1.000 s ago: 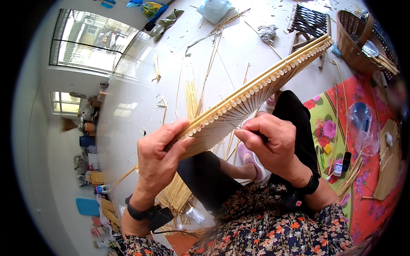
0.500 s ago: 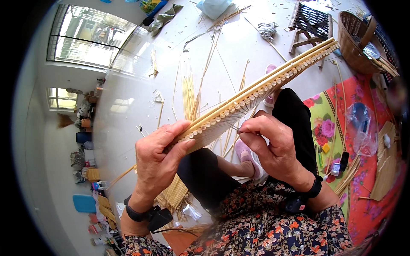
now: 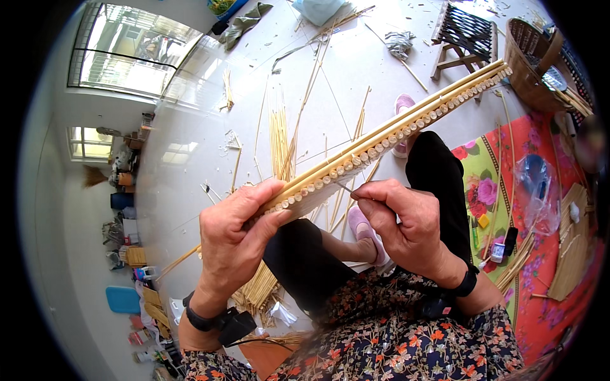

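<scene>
A long woven bamboo panel (image 3: pixel 406 124) runs edge-on from the lower left up toward the upper right, its rim lined with many cut strip ends. My left hand (image 3: pixel 238 238) grips its near end, thumb on top. My right hand (image 3: pixel 406 222) sits just right of that, pinching a thin needle-like tool (image 3: pixel 345 187) whose tip touches the panel's rim. Both wrists wear dark bands. My legs in black trousers and pink slippers (image 3: pixel 362 225) lie below the panel.
Loose bamboo strips (image 3: pixel 279 136) are scattered over the pale floor. A small wooden stool (image 3: pixel 467 35) and a wicker basket (image 3: pixel 534 60) stand at the upper right. A red and green floral mat (image 3: pixel 508 190) with small tools and a plastic bag lies at right.
The panel has turned from showing its fanned face to nearly edge-on. My right hand has shifted slightly left along the rim, and the thin tool now shows between its fingers.
</scene>
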`<state>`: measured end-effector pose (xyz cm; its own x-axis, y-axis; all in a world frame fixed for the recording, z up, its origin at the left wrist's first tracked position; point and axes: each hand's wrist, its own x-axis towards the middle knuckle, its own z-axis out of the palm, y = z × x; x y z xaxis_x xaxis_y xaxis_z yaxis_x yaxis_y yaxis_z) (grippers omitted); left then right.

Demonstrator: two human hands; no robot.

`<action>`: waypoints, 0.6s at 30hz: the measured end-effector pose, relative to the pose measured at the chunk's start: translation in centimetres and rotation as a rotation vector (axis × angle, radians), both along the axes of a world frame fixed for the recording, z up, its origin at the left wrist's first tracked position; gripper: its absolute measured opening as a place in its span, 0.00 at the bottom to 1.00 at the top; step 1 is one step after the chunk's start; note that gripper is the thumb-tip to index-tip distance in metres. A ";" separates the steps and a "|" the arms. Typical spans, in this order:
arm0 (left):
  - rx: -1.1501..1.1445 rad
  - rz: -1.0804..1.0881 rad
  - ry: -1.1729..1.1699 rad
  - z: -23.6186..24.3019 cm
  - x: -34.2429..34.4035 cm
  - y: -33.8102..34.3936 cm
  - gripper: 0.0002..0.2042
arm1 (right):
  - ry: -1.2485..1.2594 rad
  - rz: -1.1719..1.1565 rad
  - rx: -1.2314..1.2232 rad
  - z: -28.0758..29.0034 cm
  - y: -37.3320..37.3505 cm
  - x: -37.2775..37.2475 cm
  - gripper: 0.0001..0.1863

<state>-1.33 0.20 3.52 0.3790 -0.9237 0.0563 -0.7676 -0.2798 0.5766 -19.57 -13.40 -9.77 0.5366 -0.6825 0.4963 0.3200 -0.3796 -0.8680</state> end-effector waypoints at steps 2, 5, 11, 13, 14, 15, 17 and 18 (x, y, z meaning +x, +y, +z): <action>-0.003 -0.001 -0.001 0.0 -0.1 -0.1 0.16 | 0.008 0.002 -0.006 -0.1 -0.1 0.0 0.08; -0.006 0.006 0.003 -0.2 -0.1 0.0 0.16 | 0.013 0.007 -0.006 -0.2 -0.2 0.1 0.08; -0.013 -0.003 0.000 -0.2 0.0 0.1 0.17 | 0.005 0.012 -0.004 -0.1 -0.2 0.1 0.08; -0.001 -0.001 0.004 -0.2 0.1 0.1 0.17 | 0.007 0.022 0.000 -0.2 -0.3 0.1 0.08; 0.004 0.000 0.006 -0.2 0.1 0.1 0.17 | 0.006 0.022 -0.002 -0.2 -0.4 0.1 0.08; -0.005 -0.002 0.006 -0.3 0.1 0.1 0.17 | 0.003 0.023 -0.003 -0.1 -0.4 0.1 0.08; -0.024 -0.006 0.005 -0.5 0.2 0.2 0.17 | -0.001 0.026 -0.005 -0.1 -0.4 0.1 0.08; -0.020 -0.002 0.012 -0.5 0.2 0.2 0.17 | -0.002 0.027 -0.006 -0.1 -0.4 0.1 0.09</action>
